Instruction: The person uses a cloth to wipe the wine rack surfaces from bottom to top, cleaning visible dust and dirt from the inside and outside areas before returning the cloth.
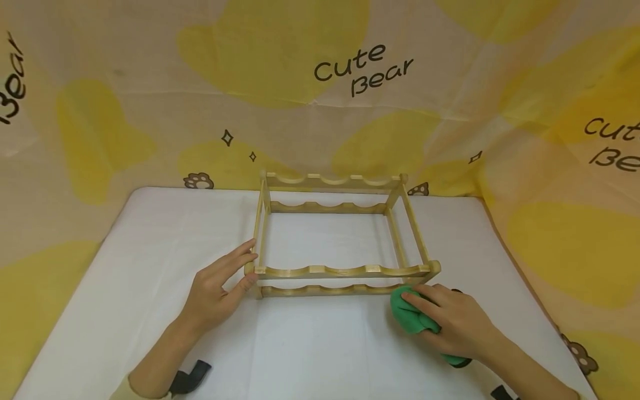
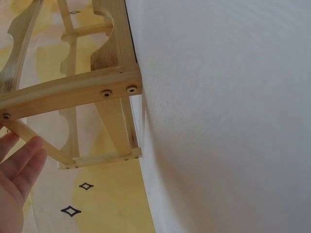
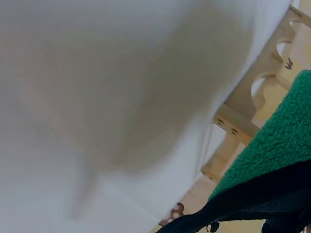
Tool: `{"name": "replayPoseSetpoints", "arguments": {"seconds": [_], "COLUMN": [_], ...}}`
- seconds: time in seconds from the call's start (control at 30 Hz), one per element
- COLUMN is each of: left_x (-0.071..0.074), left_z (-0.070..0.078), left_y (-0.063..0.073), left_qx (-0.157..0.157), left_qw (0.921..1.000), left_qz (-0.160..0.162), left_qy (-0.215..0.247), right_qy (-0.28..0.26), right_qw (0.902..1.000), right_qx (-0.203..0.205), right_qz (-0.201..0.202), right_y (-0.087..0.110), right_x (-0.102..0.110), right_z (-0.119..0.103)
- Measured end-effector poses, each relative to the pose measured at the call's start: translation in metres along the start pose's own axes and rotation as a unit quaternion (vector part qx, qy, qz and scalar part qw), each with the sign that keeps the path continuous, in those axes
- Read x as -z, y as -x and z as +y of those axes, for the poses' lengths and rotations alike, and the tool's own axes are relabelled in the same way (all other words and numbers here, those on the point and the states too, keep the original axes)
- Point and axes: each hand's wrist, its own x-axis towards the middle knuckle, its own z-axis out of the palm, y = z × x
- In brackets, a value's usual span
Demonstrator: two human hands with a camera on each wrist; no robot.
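Wooden rack near the table's back edge, between its 2 back corners. I see left hand, fingers nearly straight, against the rack's left end; right hand grips green cloth. Cloth snagging could pivot the rack: bracing looks light.

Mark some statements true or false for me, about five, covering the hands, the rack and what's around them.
1. The right hand holds a green cloth. True.
2. The left hand is at the near left corner of the wooden rack. True.
3. The green cloth is at the rack's far left corner. False: it is by the near right corner.
4. Bottles lie in the rack. False: none show in it.
5. The table covering is black. False: it is white.
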Motion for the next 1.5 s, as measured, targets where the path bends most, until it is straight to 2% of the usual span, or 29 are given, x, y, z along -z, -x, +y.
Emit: {"name": "replayPoseSetpoints", "arguments": {"seconds": [0.4, 0.57, 0.9, 1.5], "left_x": [-0.002, 0.0, 0.002, 0.003], "left_z": [0.001, 0.002, 0.003, 0.004], "left_y": [0.001, 0.001, 0.002, 0.003], "left_qx": [0.001, 0.006, 0.027, 0.033], "left_qw": [1.0, 0.9999, 0.9993, 0.9991], "left_qz": [0.002, -0.004, -0.023, -0.025], "left_qy": [0.006, 0.009, 0.01, 0.007], "right_qy": [0.011, 0.034, 0.021, -0.001], "right_qw": [0.9956, 0.993, 0.9947, 0.994], "right_qx": [-0.021, -0.016, 0.03, 0.055], "right_qz": [-0.09, -0.112, -0.096, -0.094], "right_y": [0.009, 0.006, -0.003, -0.035], "right_x": [-0.02, -0.026, -0.042, -0.054], "right_z": [0.003, 0.002, -0.003, -0.018]}}
